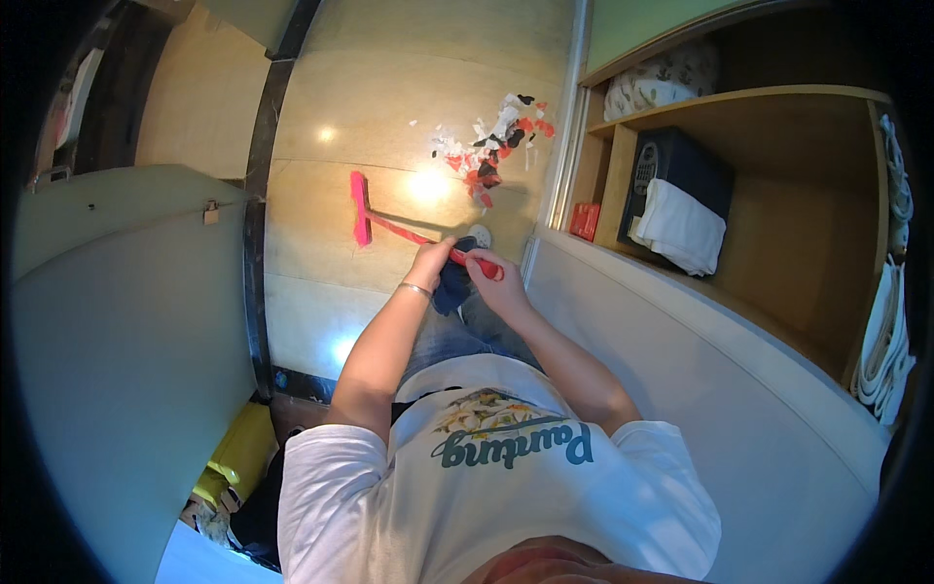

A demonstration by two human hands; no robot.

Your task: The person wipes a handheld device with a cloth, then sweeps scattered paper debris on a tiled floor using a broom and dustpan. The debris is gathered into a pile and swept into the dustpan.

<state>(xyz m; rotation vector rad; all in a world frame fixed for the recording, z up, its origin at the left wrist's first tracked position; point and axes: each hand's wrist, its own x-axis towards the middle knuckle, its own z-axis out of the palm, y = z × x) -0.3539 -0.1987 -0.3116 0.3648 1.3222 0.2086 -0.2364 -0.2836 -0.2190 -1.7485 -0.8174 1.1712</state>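
Note:
Both my hands grip the red handle of a broom (403, 232). My left hand (432, 261) holds the shaft lower down, and my right hand (493, 276) is closed around it near its top end. The broom's pink bristle head (360, 209) rests on the tiled floor at the far end of the handle, left of my hands. Beyond my hands, to the right of the broom head, lies a scattered pile of white, red and black scraps (490, 150). Something dark hangs or lies just below my hands; I cannot tell what it is.
On the right, an open wooden cabinet (795, 219) holds a dark safe (682, 175) with a white cloth (682, 226) over it. A sliding-door track (565, 168) borders the floor there. A padlock (211, 212) hangs on the left panel. Yellow bags (244, 445) lie lower left.

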